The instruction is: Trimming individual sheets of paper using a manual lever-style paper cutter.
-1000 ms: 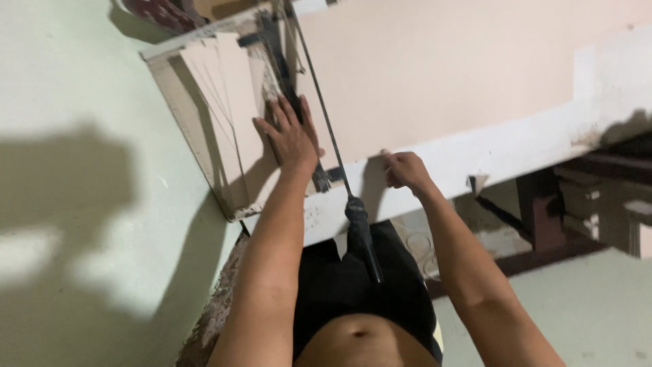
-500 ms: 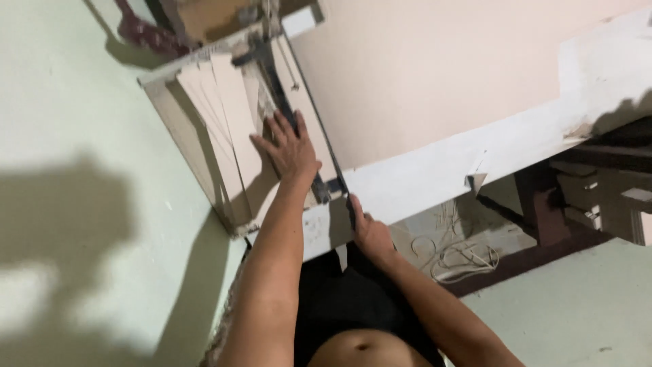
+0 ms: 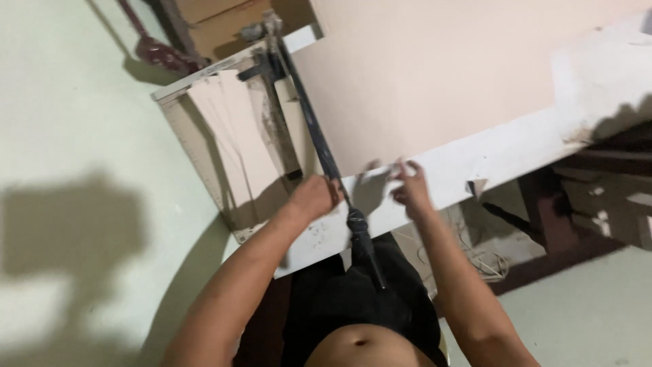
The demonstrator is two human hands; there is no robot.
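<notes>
Since half a second ago your right hand [image 3: 409,187] has risen from the cutter handle [image 3: 363,238] to pinch the sheet [image 3: 441,75] edge, left hand [image 3: 314,197] fisted beside the blade arm [image 3: 309,115], so square the sheet next.

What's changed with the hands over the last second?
The left hand, which lay flat and spread on the cutter board, has pulled back toward the person and curled into a fist beside the cutter arm. The right hand, half a second ago down on the arm's handle, has let go and moved up to the near edge of the big sheet. Board, arm and sheet stayed put.
</notes>
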